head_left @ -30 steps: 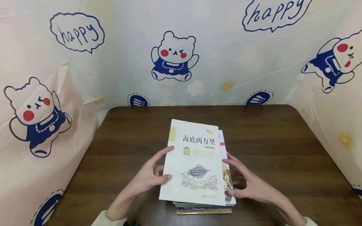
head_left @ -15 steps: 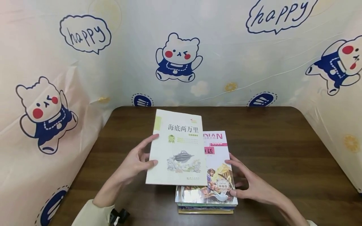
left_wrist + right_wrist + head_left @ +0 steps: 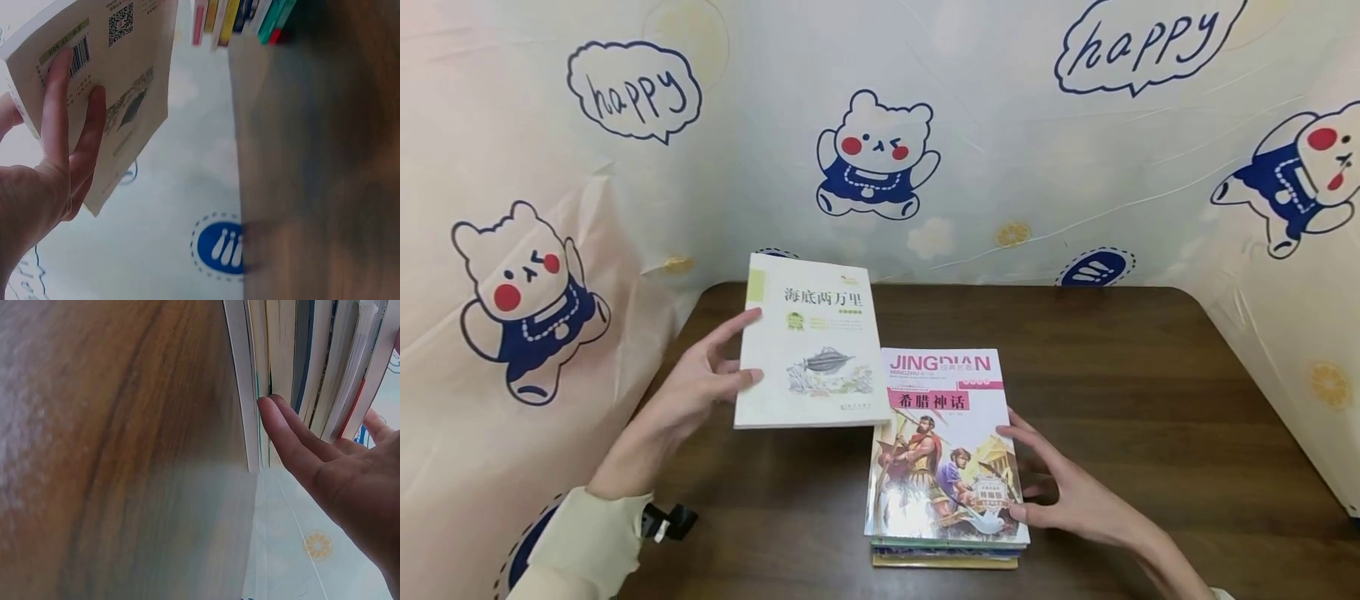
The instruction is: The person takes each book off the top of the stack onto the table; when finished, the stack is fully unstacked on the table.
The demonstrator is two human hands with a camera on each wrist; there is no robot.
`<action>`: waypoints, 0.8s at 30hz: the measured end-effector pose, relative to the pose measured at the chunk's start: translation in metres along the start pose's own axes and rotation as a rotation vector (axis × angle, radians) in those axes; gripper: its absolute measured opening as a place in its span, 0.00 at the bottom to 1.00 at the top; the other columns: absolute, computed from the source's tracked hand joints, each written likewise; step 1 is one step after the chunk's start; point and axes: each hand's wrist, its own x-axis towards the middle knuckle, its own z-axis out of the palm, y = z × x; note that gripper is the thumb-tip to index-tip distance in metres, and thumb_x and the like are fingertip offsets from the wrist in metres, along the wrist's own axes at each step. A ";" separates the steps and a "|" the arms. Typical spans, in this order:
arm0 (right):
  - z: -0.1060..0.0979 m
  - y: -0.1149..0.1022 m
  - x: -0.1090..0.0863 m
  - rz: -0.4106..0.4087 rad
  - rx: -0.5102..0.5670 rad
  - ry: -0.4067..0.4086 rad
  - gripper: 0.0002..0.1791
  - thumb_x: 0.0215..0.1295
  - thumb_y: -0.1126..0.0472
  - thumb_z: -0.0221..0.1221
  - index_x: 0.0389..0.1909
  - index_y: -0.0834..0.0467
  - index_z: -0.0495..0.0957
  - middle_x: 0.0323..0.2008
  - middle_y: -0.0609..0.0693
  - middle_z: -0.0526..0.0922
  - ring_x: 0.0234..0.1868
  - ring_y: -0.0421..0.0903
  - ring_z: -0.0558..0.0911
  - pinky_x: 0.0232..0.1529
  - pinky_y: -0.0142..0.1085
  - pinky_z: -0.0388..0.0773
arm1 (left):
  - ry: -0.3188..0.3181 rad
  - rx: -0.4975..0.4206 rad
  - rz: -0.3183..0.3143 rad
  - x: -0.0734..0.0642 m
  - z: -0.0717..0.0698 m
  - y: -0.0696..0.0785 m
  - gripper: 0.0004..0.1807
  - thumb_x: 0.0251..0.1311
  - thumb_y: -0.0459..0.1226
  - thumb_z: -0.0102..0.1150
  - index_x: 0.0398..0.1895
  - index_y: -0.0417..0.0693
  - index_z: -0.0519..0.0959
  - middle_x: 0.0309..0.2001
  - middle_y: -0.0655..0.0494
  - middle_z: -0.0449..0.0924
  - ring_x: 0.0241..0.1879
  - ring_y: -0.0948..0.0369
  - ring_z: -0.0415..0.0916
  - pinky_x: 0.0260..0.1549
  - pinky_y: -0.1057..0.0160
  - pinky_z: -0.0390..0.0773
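Observation:
My left hand (image 3: 688, 387) grips a white paperback book (image 3: 812, 346) by its left edge, thumb on the front cover. Seen from the left wrist, the fingers (image 3: 57, 106) spread flat across the back cover (image 3: 115, 81), near the barcode. The book is raised, and its lower right corner overlaps the stack in the head view. My right hand (image 3: 1060, 483) rests against the right side of a stack of books (image 3: 951, 560), topped by a pink-and-white book (image 3: 943, 458) with painted figures. In the right wrist view its straight fingers (image 3: 290, 437) touch the page edges (image 3: 281, 356).
The stack stands on a dark wooden table (image 3: 1120, 375), near its front. Behind the table and along both sides hangs a pale cloth (image 3: 985, 150) printed with cartoon bears. A black strap piece (image 3: 670, 522) shows at the left sleeve (image 3: 587, 533).
My left hand has lifted the white book off the stack and carried it left and away from me, uncovering the pink-and-white book. The right hand has stayed at the stack's side.

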 end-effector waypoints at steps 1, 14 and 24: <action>0.000 0.000 0.000 0.005 -0.003 0.001 0.45 0.58 0.58 0.66 0.73 0.43 0.53 0.76 0.46 0.39 0.58 0.62 0.71 0.42 0.40 0.79 | 0.005 -0.005 0.005 0.001 -0.005 0.002 0.46 0.59 0.22 0.57 0.77 0.51 0.49 0.48 0.47 0.80 0.38 0.55 0.83 0.28 0.57 0.82; -0.001 0.001 -0.001 -0.029 -0.031 0.006 0.46 0.58 0.58 0.66 0.74 0.44 0.52 0.77 0.43 0.39 0.58 0.60 0.69 0.42 0.40 0.79 | 0.065 0.075 -0.021 0.032 -0.062 -0.001 0.47 0.59 0.22 0.58 0.77 0.45 0.45 0.45 0.53 0.78 0.33 0.58 0.83 0.26 0.57 0.82; -0.004 0.000 -0.002 -0.007 -0.043 0.007 0.46 0.57 0.56 0.67 0.73 0.43 0.52 0.77 0.46 0.40 0.59 0.61 0.68 0.42 0.40 0.79 | 0.047 0.227 -0.148 0.054 -0.087 -0.027 0.46 0.59 0.24 0.57 0.77 0.47 0.45 0.51 0.43 0.75 0.36 0.56 0.83 0.33 0.53 0.83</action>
